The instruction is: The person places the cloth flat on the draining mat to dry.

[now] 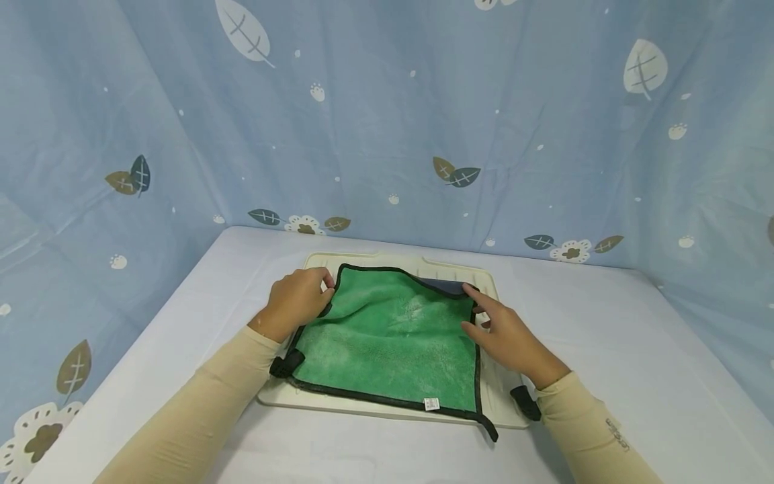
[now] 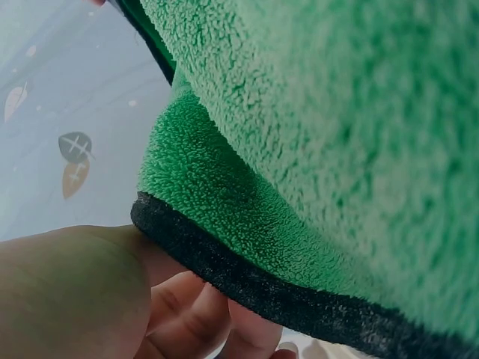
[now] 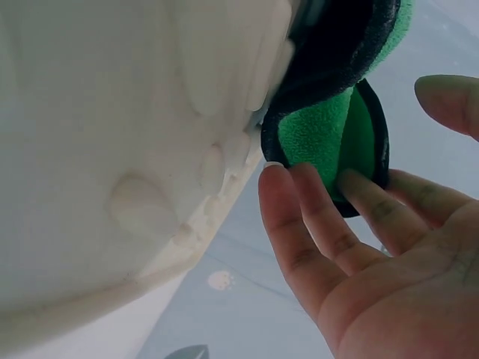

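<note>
A green plush towel (image 1: pixel 387 356) with black edging and a grey-blue underside lies spread over a cream ribbed tray (image 1: pixel 456 270). Its far edge is wavy, and the far right part folds over to show the grey-blue side. At the left edge, near the far corner, my left hand (image 1: pixel 296 299) pinches the black edging; in the left wrist view its thumb and fingers (image 2: pixel 183 314) reach partly behind the towel. My right hand (image 1: pixel 504 336) touches the far right corner with extended fingers (image 3: pixel 288 224), thumb held apart. In the right wrist view that corner curls up beside the tray.
The tray stands on a white-covered table (image 1: pixel 605 349). Blue curtains (image 1: pixel 387 134) with leaf and flower prints enclose the back and sides. A white tag (image 1: pixel 432 404) and a black loop (image 1: pixel 488 427) sit at the towel's near edge. Black straps cross both wrists.
</note>
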{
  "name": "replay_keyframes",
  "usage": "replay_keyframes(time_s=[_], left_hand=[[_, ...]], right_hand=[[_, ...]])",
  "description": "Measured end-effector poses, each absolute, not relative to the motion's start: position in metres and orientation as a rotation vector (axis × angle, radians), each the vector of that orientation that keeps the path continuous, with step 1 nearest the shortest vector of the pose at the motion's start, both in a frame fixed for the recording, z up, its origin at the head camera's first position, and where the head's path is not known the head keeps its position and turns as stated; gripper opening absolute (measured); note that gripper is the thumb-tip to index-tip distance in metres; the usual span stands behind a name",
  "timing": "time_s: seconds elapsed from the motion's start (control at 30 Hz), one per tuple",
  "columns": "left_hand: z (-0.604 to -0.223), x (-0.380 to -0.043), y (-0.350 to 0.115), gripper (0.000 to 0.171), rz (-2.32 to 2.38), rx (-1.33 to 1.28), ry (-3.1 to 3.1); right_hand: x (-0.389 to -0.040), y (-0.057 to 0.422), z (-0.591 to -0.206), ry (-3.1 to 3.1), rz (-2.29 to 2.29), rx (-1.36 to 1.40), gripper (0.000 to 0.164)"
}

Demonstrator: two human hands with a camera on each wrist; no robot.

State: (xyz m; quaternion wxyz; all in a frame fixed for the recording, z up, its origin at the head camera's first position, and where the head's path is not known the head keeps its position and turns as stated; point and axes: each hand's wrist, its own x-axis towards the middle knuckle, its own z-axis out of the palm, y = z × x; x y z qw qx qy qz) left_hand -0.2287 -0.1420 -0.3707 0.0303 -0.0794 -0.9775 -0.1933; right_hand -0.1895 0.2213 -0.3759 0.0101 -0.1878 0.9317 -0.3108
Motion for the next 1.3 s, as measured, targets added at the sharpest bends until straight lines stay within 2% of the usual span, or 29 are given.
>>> replay_keyframes(time_s=[0.4,1.3], left_hand=[[-0.3673,-0.2278,-0.1438,0.019,-0.609,-0.261,-3.091],[-0.3714,-0.2283,-0.1427,0.012,-0.567,-0.289,-3.023]], right_hand=[[-0.1915,0.2202,-0.3754,2.914,-0.968,-0.62,0.067],[-0.1915,0.2209,-0.3741,2.928,-1.012,-0.594,0.067]])
